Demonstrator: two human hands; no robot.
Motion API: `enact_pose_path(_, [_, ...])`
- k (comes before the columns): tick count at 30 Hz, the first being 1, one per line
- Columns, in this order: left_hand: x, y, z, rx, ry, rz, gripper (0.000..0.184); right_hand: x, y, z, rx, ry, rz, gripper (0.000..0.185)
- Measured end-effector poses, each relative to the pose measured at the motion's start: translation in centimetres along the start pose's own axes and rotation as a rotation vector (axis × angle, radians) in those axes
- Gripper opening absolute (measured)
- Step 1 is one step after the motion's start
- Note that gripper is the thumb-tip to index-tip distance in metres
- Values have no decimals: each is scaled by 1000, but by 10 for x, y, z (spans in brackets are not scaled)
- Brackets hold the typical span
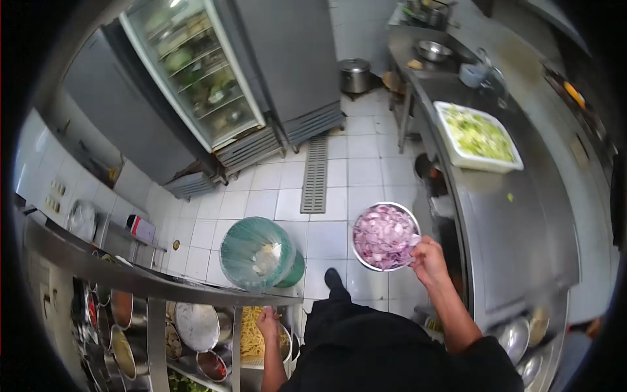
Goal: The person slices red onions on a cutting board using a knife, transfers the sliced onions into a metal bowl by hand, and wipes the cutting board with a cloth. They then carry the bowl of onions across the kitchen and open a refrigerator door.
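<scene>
My right hand (429,261) grips the rim of a round metal bowl (356,253), holding it out over the floor. Chopped red onion (385,234) fills the bowl. Down at the left, my left hand (268,323) is closed, its fingers curled. It hangs over or beside a white basket (251,360) of yellow strips (253,336), which look like fries or noodles. Whether it touches them or has anything between its fingers, I cannot make out.
A green bin with a plastic liner (238,261) stands ahead-left. On the right steel counter (522,225) sits a white tub (486,163) of chopped greens. A floor drain (315,176), glass-door fridge (202,75) and lidded pot (354,75) lie ahead. Shelved pots (197,326) are at left.
</scene>
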State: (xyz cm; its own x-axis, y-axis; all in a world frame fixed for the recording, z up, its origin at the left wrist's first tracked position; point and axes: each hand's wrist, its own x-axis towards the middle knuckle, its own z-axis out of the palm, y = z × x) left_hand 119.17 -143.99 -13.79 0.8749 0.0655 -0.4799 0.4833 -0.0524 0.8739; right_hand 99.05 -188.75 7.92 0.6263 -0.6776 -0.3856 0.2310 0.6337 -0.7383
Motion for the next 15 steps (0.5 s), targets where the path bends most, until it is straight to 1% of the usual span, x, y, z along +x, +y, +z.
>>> enact_pose_path(1, [3, 21, 24, -11, -10, 58, 21, 24, -4, 7, 27, -45, -21, 19])
enact_pose_path(4, [79, 65, 89, 2, 11, 135, 24, 83, -18, 37, -23, 47, -13, 18])
enact_pose_path(7, [141, 158, 175, 18, -21, 281, 29, 139, -29, 55, 99, 143, -25, 17])
enact_pose_path(8, [169, 193, 208, 26, -46, 329, 31, 160, -32, 63, 89, 114, -25, 17])
enact_pose_path(10, [215, 273, 264, 82, -143, 515, 32, 187, -34, 74, 67, 86, 3, 16])
enact_pose_path(12, [228, 364, 326, 87, -128, 710, 33, 213, -32, 93, 83, 128, -11, 15])
enact_pose_path(13, [222, 405, 369, 178, -149, 833, 35, 238, -44, 88, 112, 137, -18, 15])
enact_pose_path(14, [230, 439, 396, 251, -171, 938, 38, 256, -43, 99, 110, 157, -10, 14])
enact_pose_path(15, [240, 474, 424, 319, -175, 1075, 36, 274, -39, 112, 108, 176, 0, 13])
